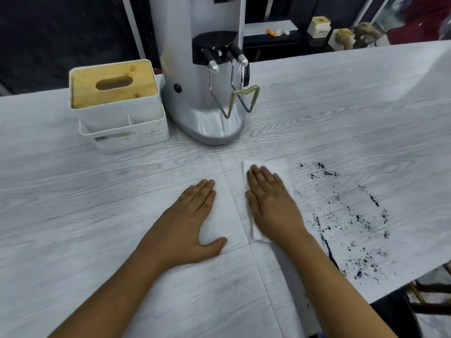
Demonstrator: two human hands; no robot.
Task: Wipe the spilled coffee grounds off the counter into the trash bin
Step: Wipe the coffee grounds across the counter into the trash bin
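Note:
Dark coffee grounds point(353, 223) lie scattered over the white wood-grain counter point(341, 123) at the right, reaching toward its front right edge. My right hand point(271, 201) lies flat, fingers straight, on a white tissue point(283, 169) just left of the grounds. My left hand point(195, 215) rests flat on the bare counter beside it, fingers straight and thumb spread. No trash bin is in view.
A silver coffee grinder point(202, 93) with a wire fork stands at the back centre. A white tissue box with a wooden lid point(114, 93) sits to its left. The counter's edge runs diagonally at the lower right, with dark chair parts point(429, 296) below.

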